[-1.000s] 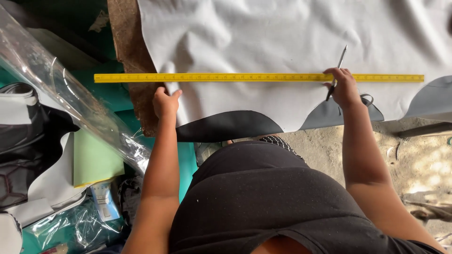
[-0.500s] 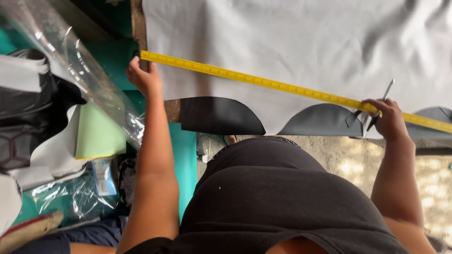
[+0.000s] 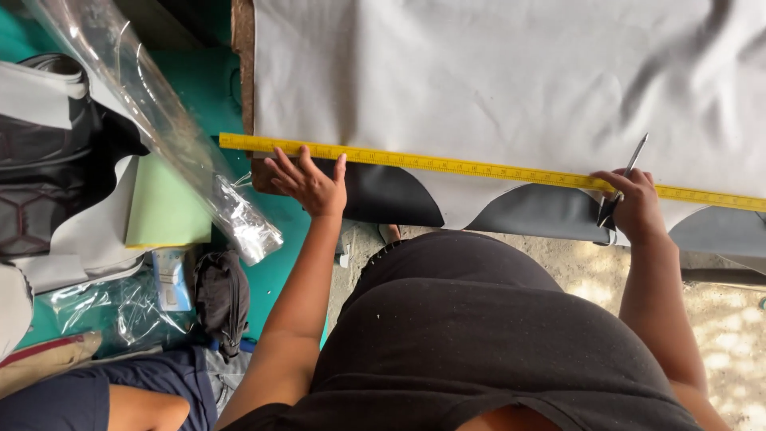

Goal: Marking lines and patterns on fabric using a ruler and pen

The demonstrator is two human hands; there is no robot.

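A long yellow ruler [image 3: 495, 169] is laid across a sheet of pale grey material [image 3: 495, 80] on the worktop [image 3: 242, 64], running from about nine o'clock, where its end overhangs the sheet's edge, down slightly toward three o'clock. The left hand [image 3: 307, 182] is pressed flat on the ruler's near edge, toward its left end, with the fingers [image 3: 281, 158] spread apart and nothing gripped. The right hand [image 3: 634, 203] is set against the ruler farther toward three o'clock, its fingers closed around a thin metal marking tool [image 3: 630, 168] whose shaft points toward one o'clock; the tip is hidden behind the hand, so contact with the sheet cannot be told.

The step in hand is judged to be the setting of a straight line along the sheet's near edge, just above the scalloped cut-outs where dark material [image 3: 391, 195] shows beneath. The line itself is not seen to be drawn yet. For the next move, steady downward pressure on the ruler would be called for, with the tool kept tight against its edge so that no drift occurs.

At eight o'clock a clear plastic roll [image 3: 159, 128] and a green sheet [image 3: 163, 211] are lying; another person's arm [image 3: 136, 407] is seen at seven o'clock.
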